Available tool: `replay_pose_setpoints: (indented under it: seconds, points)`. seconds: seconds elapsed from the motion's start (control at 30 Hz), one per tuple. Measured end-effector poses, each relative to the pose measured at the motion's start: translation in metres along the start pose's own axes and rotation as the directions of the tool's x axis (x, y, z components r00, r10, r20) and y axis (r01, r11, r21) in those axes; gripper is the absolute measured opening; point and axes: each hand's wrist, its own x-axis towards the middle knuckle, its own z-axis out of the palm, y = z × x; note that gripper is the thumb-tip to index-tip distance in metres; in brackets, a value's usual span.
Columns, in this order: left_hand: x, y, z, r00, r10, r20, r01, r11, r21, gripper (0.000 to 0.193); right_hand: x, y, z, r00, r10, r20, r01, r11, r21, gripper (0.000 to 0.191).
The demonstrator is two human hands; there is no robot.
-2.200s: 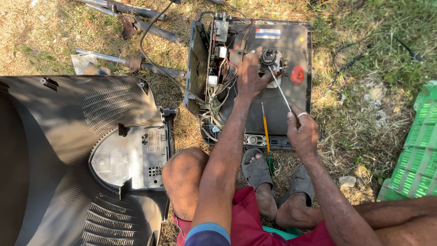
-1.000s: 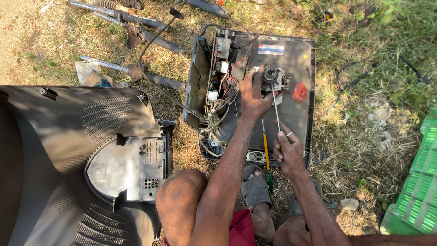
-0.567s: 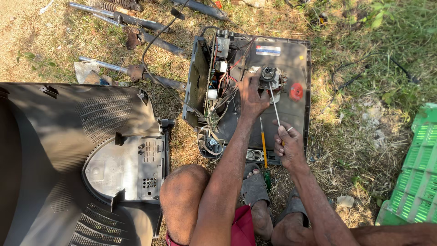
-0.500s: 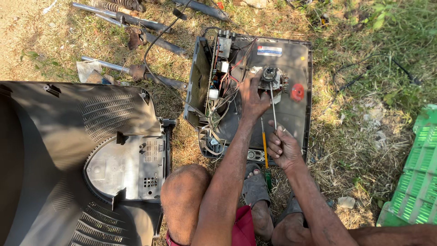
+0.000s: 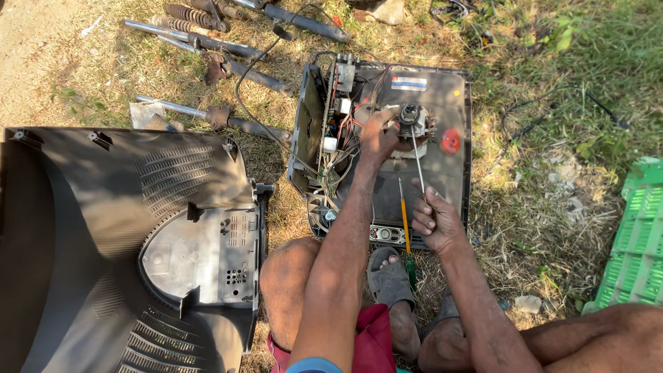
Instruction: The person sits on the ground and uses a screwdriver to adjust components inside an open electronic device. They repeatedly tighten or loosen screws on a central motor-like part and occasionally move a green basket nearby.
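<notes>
In the head view, an opened dark grey television chassis (image 5: 442, 166) lies face down on dry grass (image 5: 539, 228), its tube neck and tangled wiring exposed. The left hand (image 5: 378, 138) rests on the metal neck assembly (image 5: 413, 121) at the chassis middle, its fingers (image 5: 388, 119) curled around that part. The right hand (image 5: 435, 221) sits near the chassis's near edge, its fingers closed on a thin silver-shafted screwdriver (image 5: 417, 162) whose tip reaches the neck assembly. A yellow-handled screwdriver (image 5: 405, 217) lies just beside it. The removed grey plastic back cover (image 5: 124, 249) lies to the left, rusty shock absorbers (image 5: 228, 48) beyond it, and a green plastic crate (image 5: 639, 235) sits at the right.
</notes>
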Motion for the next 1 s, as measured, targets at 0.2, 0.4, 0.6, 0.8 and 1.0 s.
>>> replay_pose_setpoints:
  seconds: [0.2, 0.4, 0.6, 0.8, 1.0]
  points:
    - [-0.011, 0.012, -0.010, 0.992, -0.077, -0.101, 0.067, 0.993, -0.101, 0.022, 0.013, 0.024, -0.011, 0.917, -0.398, 0.016, 0.375, 0.847, -0.376, 0.031]
    - [-0.013, 0.012, -0.005, 0.985, 0.070, -0.156, -0.057, 0.995, 0.088, 0.007, 0.032, 0.049, -0.029, 0.699, -0.711, 0.072, 0.237, 0.135, -0.962, 0.036]
    - [-0.012, 0.005, 0.006, 0.831, 0.500, -0.245, -0.447, 0.861, 0.242, 0.043, 0.020, 0.038, -0.015, 0.753, -0.658, 0.030, 0.221, 0.209, -0.953, 0.038]
    - [-0.015, -0.002, 0.006, 0.893, 0.415, -0.173, -0.379, 0.901, 0.210, 0.030, 0.030, 0.010, 0.018, 0.706, -0.705, 0.071, 0.348, 0.257, -0.902, 0.036]
    - [-0.023, -0.006, -0.001, 0.990, 0.013, -0.138, -0.006, 0.999, 0.047, 0.012, 0.018, 0.035, 0.025, 0.705, -0.709, 0.001, 0.264, 0.261, -0.929, 0.034]
